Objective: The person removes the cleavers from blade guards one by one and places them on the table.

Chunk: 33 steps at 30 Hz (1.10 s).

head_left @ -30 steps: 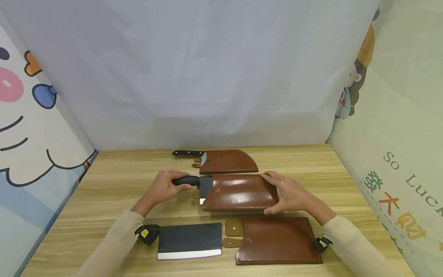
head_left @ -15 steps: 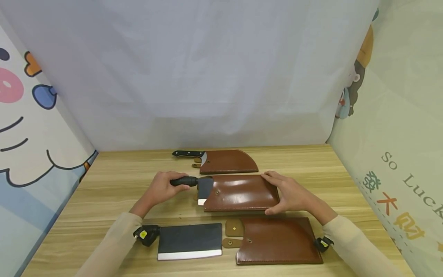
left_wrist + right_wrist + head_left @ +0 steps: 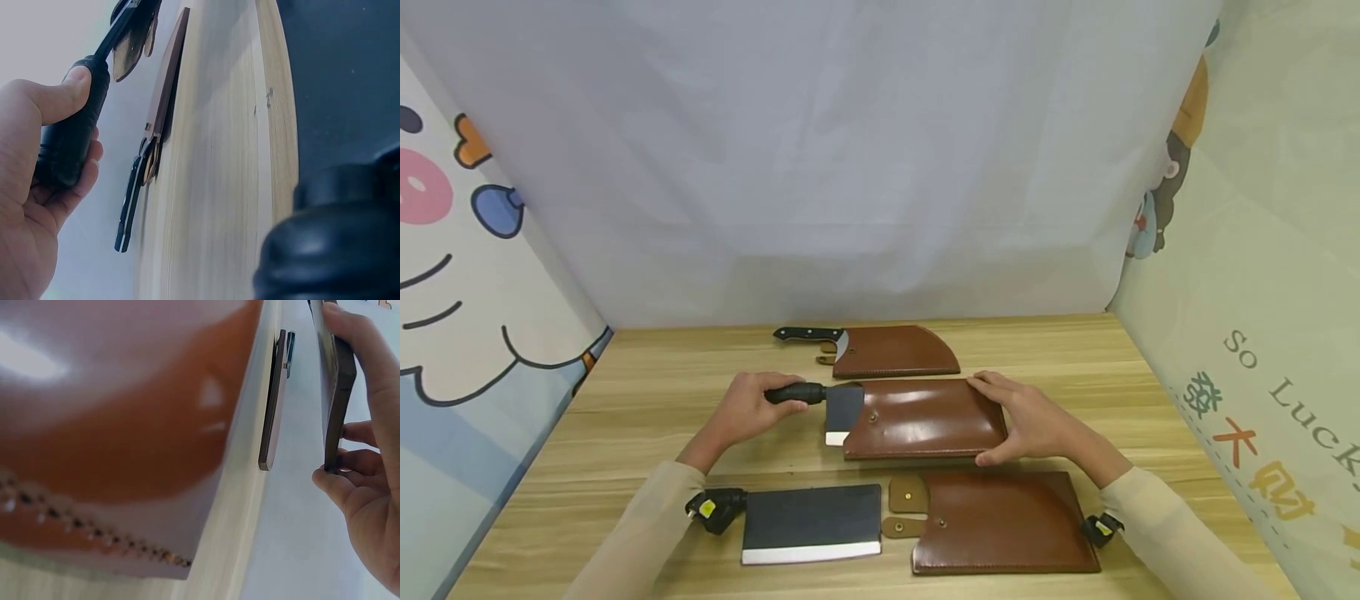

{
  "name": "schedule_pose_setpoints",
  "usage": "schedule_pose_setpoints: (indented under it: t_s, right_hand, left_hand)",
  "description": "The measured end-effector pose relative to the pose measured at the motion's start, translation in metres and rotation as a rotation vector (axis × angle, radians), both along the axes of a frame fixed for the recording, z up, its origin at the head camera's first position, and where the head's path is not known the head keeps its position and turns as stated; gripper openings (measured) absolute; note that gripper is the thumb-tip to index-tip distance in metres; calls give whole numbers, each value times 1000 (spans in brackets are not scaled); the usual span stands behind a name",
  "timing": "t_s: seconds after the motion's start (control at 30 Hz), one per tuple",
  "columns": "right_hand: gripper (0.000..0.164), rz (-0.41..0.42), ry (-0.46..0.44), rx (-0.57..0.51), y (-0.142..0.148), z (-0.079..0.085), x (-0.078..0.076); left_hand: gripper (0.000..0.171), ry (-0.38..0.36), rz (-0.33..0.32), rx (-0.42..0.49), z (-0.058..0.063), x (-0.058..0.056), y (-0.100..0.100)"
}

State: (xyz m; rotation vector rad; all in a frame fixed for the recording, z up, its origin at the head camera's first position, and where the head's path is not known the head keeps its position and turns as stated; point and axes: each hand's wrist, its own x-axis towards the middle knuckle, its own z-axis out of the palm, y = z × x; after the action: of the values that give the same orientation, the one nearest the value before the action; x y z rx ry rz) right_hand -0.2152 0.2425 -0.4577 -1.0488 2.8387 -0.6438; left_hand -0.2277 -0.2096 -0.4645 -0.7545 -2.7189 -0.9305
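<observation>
My left hand (image 3: 750,408) grips the black handle (image 3: 75,125) of a cleaver (image 3: 844,410), its fingers and thumb wrapped round it. Most of that cleaver's blade is hidden inside a brown leather sheath (image 3: 932,417); a dark strip with a bright edge shows at the sheath's mouth. At the sheath's right end my right hand (image 3: 1030,421) holds it, thumb at the lower corner and fingers at the upper one. In the right wrist view, the held sheath (image 3: 337,394) appears edge-on between thumb and fingers. Both wrist views show sheath and cleaver raised off the table.
Nearer me lie a second cleaver (image 3: 812,521) with a bare blade and a second brown sheath (image 3: 1007,521) with tan straps (image 3: 907,493). Farther back, a black-handled knife (image 3: 805,333) sits in a rounded sheath (image 3: 895,350). The wooden table (image 3: 647,358) meets a white cloth backdrop (image 3: 865,167).
My left hand has shifted slightly left with the handle, so a little more blade shows outside the sheath. The right hand and sheath have moved slightly right.
</observation>
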Motion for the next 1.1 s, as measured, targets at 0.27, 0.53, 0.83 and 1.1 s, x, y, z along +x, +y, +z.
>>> schedule_pose_setpoints:
  t_s: [0.27, 0.53, 0.83, 1.1]
  right_hand:
    - [116, -14, 2, 1, 4, 0, 0]
    - [115, -14, 8, 0, 8, 2, 1]
    - [115, 0, 24, -1, 13, 4, 0]
    - [115, 0, 46, 3, 16, 7, 0]
  left_hand:
    - [40, 0, 8, 16, 1, 1, -4]
    - [39, -10, 13, 26, 0, 2, -9]
    - [38, -19, 23, 26, 2, 3, -17]
    - [41, -30, 37, 36, 3, 7, -29]
